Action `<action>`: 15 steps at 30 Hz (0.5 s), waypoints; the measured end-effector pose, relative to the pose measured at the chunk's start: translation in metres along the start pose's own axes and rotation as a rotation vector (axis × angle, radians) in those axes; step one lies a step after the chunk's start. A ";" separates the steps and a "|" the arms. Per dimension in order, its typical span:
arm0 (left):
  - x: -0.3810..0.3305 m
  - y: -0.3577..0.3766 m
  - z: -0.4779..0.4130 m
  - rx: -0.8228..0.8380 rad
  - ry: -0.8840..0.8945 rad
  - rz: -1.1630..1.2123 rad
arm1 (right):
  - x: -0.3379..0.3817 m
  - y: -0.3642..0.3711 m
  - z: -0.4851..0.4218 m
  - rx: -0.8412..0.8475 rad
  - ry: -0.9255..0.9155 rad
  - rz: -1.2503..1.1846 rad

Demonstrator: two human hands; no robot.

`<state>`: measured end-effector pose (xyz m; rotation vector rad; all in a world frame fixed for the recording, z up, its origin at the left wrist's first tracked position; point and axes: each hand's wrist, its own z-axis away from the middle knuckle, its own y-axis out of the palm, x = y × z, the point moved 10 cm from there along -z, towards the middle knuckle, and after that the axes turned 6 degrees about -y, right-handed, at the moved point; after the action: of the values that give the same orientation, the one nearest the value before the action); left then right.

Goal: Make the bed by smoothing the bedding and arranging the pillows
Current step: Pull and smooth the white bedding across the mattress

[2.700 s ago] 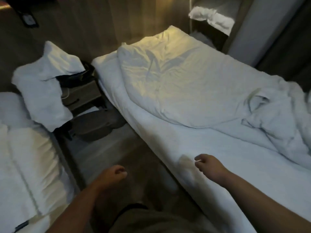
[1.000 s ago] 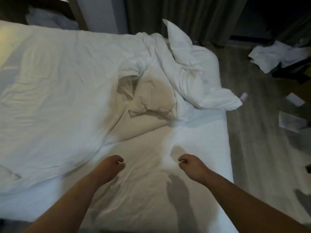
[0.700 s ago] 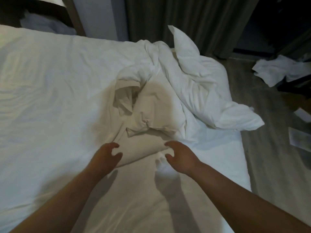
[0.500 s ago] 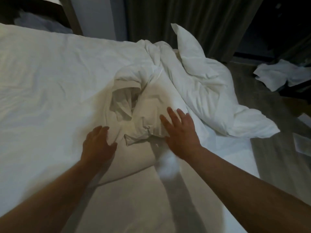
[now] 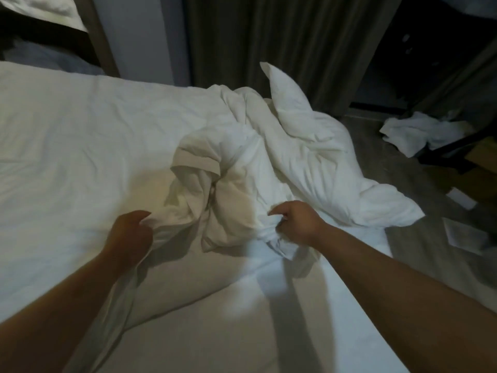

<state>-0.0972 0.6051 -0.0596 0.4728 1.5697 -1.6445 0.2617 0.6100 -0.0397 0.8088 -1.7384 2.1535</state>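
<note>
The duvet (image 5: pixel 236 181) lies bunched on the bed (image 5: pixel 188 332). My left hand (image 5: pixel 129 235) grips its left edge, my right hand (image 5: pixel 298 222) its right. A pillow (image 5: pixel 293 103) sits behind it; crumpled cloth (image 5: pixel 419 130) lies on the floor (image 5: pixel 419 265) well to its right.

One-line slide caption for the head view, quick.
Left hand and right hand grip the crumpled white duvet bunched on the bed.

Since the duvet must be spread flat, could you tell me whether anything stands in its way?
Nothing separates the hands from it: the left hand and right hand both grip the bunched duvet. What looks like a pillow lies across its far folds.
</note>
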 end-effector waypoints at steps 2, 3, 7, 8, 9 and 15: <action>-0.002 -0.006 0.019 0.030 0.020 0.092 | -0.001 -0.001 0.027 0.077 0.031 0.030; -0.003 -0.005 0.030 0.077 0.018 0.155 | -0.003 -0.003 0.041 0.096 0.055 0.053; -0.007 0.014 0.090 0.404 0.089 0.052 | -0.022 -0.019 0.111 0.096 0.246 0.122; -0.003 0.020 0.107 0.470 0.101 -0.029 | -0.027 -0.022 0.131 0.109 0.282 0.159; 0.001 0.024 0.123 0.510 0.110 -0.112 | -0.032 -0.024 0.152 0.136 0.298 0.212; 0.023 0.062 0.236 0.754 0.105 -0.402 | -0.052 -0.022 0.265 0.300 0.281 0.473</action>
<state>-0.0059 0.3789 -0.0792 0.6595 1.1090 -2.5632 0.3836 0.3695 -0.0163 0.1331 -1.5990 2.7199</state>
